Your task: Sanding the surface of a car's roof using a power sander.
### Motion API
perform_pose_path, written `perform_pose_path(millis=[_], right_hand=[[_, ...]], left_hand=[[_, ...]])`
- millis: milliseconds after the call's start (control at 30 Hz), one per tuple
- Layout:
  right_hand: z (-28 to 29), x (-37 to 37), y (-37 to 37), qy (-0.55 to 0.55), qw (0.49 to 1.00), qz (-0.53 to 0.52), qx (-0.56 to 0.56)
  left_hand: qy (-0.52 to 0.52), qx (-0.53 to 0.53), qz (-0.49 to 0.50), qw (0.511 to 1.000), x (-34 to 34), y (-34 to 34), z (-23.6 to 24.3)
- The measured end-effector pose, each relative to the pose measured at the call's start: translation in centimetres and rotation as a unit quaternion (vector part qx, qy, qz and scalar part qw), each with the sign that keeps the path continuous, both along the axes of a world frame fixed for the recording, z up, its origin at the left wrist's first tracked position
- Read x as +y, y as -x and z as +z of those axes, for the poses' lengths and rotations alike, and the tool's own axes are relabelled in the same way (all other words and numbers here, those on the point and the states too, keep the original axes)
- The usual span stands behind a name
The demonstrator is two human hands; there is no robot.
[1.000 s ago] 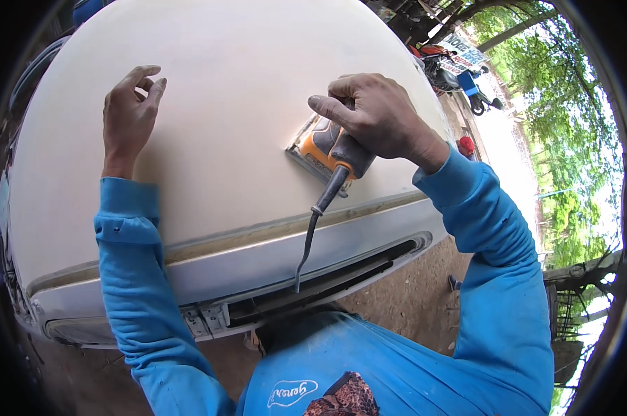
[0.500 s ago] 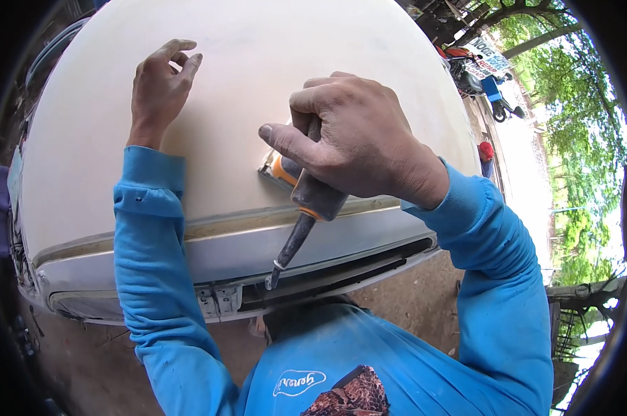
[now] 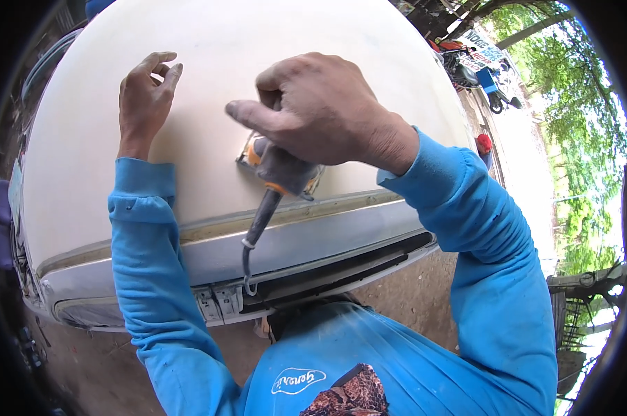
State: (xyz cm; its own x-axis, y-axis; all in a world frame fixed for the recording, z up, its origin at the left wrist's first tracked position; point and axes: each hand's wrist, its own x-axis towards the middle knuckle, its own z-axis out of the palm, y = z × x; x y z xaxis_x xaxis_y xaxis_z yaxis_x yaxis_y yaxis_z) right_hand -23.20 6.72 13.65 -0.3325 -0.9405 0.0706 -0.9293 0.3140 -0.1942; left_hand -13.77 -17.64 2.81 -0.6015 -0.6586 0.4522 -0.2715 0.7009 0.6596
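In the head view, my right hand [image 3: 313,111] grips an orange and black power sander [image 3: 282,173], which sits on the pale, matte panel [image 3: 209,55] of a vehicle, a little above its front edge. A dark cord [image 3: 261,218] runs down from the sander toward the dark grille slot [image 3: 334,270]; where it continues is hidden. To the left, my left hand [image 3: 147,104] is open, its fingers loosely bent and apart, holding nothing, over the same panel. I cannot tell whether it touches the surface.
Past the panel's right side stand parked motorbikes [image 3: 466,73], a white sign [image 3: 483,50] and a person in red headwear [image 3: 484,145]. Trees [image 3: 570,111] fill the right. Purple objects [image 3: 1,222] lie at the far left. A dirt floor [image 3: 417,298] shows below the bumper.
My right hand has moved the sander leftward across the panel. My left hand rose to the right, then came slightly back down and left, still open. The camera's view has shifted slightly.
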Motion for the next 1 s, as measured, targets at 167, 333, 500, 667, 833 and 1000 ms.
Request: perform_pose_path(millis=[167,333,500,667,833,1000], right_hand=[[-2.1,3.6,7.3,0.030,0.990,0.055,0.127],[-2.2,8.3,14.1,0.035,0.983,0.070,0.164],[-1.3,12.8,17.2,0.046,0.997,-0.064,0.006],[-1.3,14.4,19.4,0.001,0.974,-0.221,-0.049],[-1.2,13.4,18.0,-0.010,0.968,-0.246,-0.054],[-1.0,10.2,14.0,-0.016,0.973,-0.228,-0.027]], left_hand=[[0.009,0.001,-0.004,1.000,0.0,0.2,-0.2],[0.002,0.004,-0.003,1.000,0.0,0.2,-0.2],[0.002,0.005,-0.003,1.000,0.1,0.2,-0.1],[-0.005,-0.001,-0.005,1.000,0.3,0.4,0.0],[0.004,-0.008,-0.008,1.000,0.7,0.6,0.4],[0.003,0.009,-0.008,1.000,0.3,0.6,0.0]])
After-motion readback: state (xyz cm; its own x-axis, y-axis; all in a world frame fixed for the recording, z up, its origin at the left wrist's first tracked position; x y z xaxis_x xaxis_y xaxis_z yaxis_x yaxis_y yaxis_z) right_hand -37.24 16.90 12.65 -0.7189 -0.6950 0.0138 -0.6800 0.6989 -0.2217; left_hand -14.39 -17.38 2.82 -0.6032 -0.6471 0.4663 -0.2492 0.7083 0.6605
